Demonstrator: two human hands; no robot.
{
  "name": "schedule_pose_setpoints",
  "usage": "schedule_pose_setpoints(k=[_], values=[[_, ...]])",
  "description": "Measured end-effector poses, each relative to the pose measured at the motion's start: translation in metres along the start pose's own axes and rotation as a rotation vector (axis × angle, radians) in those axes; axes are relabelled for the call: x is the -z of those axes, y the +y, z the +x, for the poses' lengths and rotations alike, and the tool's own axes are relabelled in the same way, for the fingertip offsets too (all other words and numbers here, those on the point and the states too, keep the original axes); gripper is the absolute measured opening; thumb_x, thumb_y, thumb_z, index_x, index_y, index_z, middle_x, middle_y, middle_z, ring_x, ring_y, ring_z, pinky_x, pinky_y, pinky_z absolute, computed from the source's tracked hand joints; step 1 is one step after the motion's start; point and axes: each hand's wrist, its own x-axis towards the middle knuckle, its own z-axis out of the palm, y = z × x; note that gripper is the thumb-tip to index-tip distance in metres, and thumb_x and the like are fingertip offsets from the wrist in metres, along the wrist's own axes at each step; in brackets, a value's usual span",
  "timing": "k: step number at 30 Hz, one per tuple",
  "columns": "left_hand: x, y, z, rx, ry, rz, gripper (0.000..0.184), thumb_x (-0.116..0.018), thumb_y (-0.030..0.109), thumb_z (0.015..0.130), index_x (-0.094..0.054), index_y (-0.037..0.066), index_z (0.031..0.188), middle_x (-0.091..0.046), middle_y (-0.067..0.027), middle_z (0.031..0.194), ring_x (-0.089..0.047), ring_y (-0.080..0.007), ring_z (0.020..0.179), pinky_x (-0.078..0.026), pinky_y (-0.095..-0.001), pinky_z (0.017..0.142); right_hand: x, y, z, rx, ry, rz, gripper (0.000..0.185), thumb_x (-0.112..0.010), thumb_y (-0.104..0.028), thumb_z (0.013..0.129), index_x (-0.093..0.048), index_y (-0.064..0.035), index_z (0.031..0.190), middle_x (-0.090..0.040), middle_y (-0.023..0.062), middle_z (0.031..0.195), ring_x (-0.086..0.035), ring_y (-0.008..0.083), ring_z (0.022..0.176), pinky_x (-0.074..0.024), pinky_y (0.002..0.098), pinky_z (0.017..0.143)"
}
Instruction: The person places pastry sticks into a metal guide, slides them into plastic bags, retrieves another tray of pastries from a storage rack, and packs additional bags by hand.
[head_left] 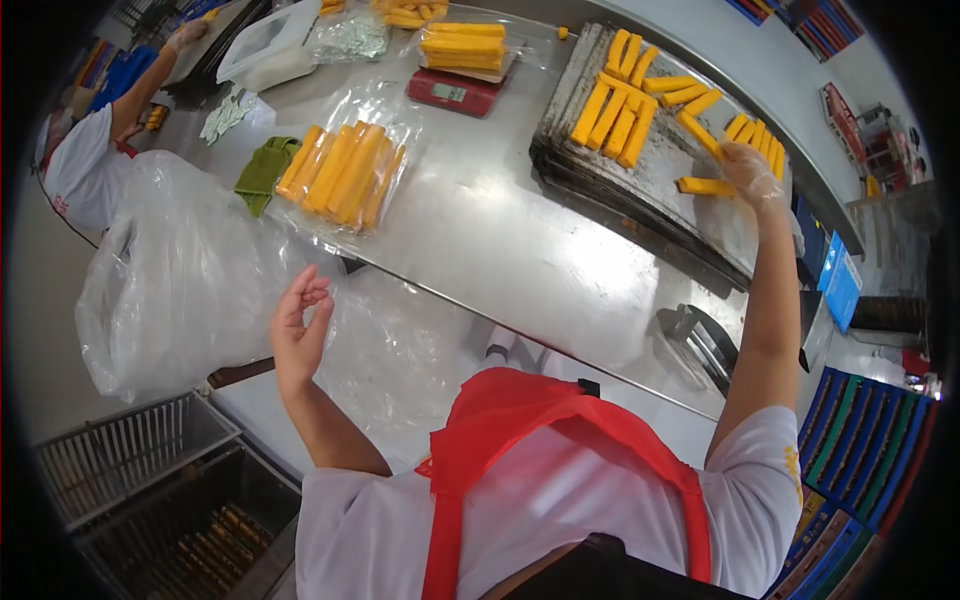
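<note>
My left hand (302,325) is bare and held in the air by the near table edge, fingers loosely bent and apart, nothing in it. Close to it are a large clear plastic bag (170,270) and a clear bag of yellow sticks (345,180), which look like cake or pastry bars. My right hand (750,172), in a clear plastic glove, is over the dark baking tray (655,185) at the right. Its fingers close round the end of a yellow stick (698,132); the fingertips are partly hidden. Another stick (706,187) lies beside the hand, with several more on the tray.
A red digital scale (452,92) carries a bag of sticks (463,45). A green cloth (265,172), a white tub (268,45) and silvery packets (228,115) are at the left. Black crates (150,450) stand below. A co-worker's arm (145,90) reaches in at upper left.
</note>
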Motion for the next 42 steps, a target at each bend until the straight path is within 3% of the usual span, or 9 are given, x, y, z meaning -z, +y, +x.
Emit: schedule_pose_setpoints(k=[3, 5, 9, 12, 16, 20, 23, 34, 42], values=[[-0.008, 0.005, -0.003, 0.015, -0.015, -0.049, 0.043, -0.055, -0.004, 0.078, -0.049, 0.001, 0.120, -0.057, -0.0065, 0.102, -0.051, -0.0108, 0.089, -0.041, -0.0245, 0.083, 0.002, -0.005, -0.021, 0.069, 0.174, 0.177, 0.029, -0.054, -0.023, 0.080, -0.057, -0.0038, 0.102, -0.060, 0.0168, 0.099, -0.059, 0.0294, 0.091, -0.0456, 0.0316, 0.079], [-0.016, 0.008, -0.003, 0.020, -0.023, -0.035, 0.044, -0.056, -0.005, 0.077, -0.049, 0.002, 0.120, -0.058, -0.0066, 0.101, -0.051, -0.0099, 0.088, -0.041, -0.0240, 0.082, 0.004, -0.036, -0.036, 0.105, 0.539, 0.630, 0.035, -0.055, -0.026, 0.082, -0.055, -0.0042, 0.109, -0.062, 0.0155, 0.096, -0.060, 0.0262, 0.087, -0.0467, 0.0322, 0.078], [-0.052, 0.021, 0.000, -0.029, -0.062, -0.073, 0.044, -0.057, -0.004, 0.076, -0.050, 0.002, 0.119, -0.059, -0.0071, 0.099, -0.053, -0.0110, 0.087, -0.042, -0.0248, 0.082, 0.024, -0.164, -0.068, 0.274, 0.559, 1.081, 0.036, -0.057, -0.024, 0.082, -0.054, -0.0068, 0.113, -0.062, 0.0177, 0.095, -0.061, 0.0276, 0.087, -0.0481, 0.0369, 0.075], [-0.080, 0.032, 0.004, -0.213, -0.201, 0.020, 0.043, -0.058, -0.003, 0.075, -0.051, 0.002, 0.118, -0.060, -0.0079, 0.098, -0.055, -0.0133, 0.088, -0.042, -0.0266, 0.082, 0.014, -0.220, -0.044, 0.230, 0.758, 0.655, 0.023, -0.050, -0.017, 0.081, -0.056, -0.0083, 0.101, -0.061, 0.0199, 0.077, -0.059, 0.0375, 0.071, -0.0474, 0.0458, 0.062], [-0.086, 0.019, -0.006, -0.125, -0.279, 0.051, 0.044, -0.059, -0.002, 0.075, -0.051, 0.002, 0.118, -0.060, -0.0094, 0.101, -0.056, -0.0156, 0.090, -0.042, -0.0282, 0.083, 0.009, -0.216, -0.026, 0.044, 0.327, 0.345, 0.019, -0.052, -0.017, 0.078, -0.065, -0.0055, 0.087, -0.064, 0.0152, 0.089, -0.063, 0.0281, 0.085, -0.0514, 0.0370, 0.070], [-0.076, -0.014, 0.001, 0.067, -0.279, -0.107, 0.044, -0.056, -0.001, 0.078, -0.048, 0.001, 0.121, -0.057, -0.0104, 0.102, -0.054, -0.0146, 0.090, -0.042, -0.0275, 0.083, 0.019, -0.197, -0.046, 0.042, 0.241, 0.286, 0.017, -0.055, -0.011, 0.079, -0.064, -0.0051, 0.092, -0.064, 0.0131, 0.092, -0.062, 0.0288, 0.088, -0.0511, 0.0371, 0.073], [-0.073, -0.027, 0.018, 0.024, -0.336, -0.242, 0.043, -0.056, -0.001, 0.078, -0.048, -0.001, 0.120, -0.057, -0.0094, 0.100, -0.052, -0.0133, 0.088, -0.041, -0.0267, 0.083, 0.015, -0.175, -0.050, 0.003, 0.200, 0.198, 0.018, -0.055, -0.012, 0.079, -0.064, -0.0060, 0.094, -0.064, 0.0126, 0.093, -0.062, 0.0284, 0.089, -0.0503, 0.0367, 0.075], [-0.123, -0.011, 0.069, -0.096, -0.545, -0.258, 0.042, -0.055, -0.004, 0.075, -0.051, -0.001, 0.117, -0.058, -0.0091, 0.098, -0.052, -0.0135, 0.086, -0.042, -0.0272, 0.082, -0.034, -0.146, -0.060, 0.058, 0.639, 0.315, 0.008, -0.051, -0.010, 0.076, -0.056, -0.0043, 0.074, -0.059, 0.0149, 0.070, -0.058, 0.0331, 0.067, -0.0455, 0.0436, 0.059], [-0.121, -0.021, 0.070, -0.068, -0.574, -0.262, 0.043, -0.055, -0.005, 0.075, -0.051, 0.000, 0.117, -0.058, -0.0088, 0.097, -0.052, -0.0135, 0.086, -0.042, -0.0271, 0.081, -0.020, -0.162, -0.063, -0.132, 0.581, 0.303, 0.012, -0.052, -0.013, 0.075, -0.059, -0.0043, 0.079, -0.059, 0.0146, 0.068, -0.058, 0.0328, 0.066, -0.0466, 0.0415, 0.061]])
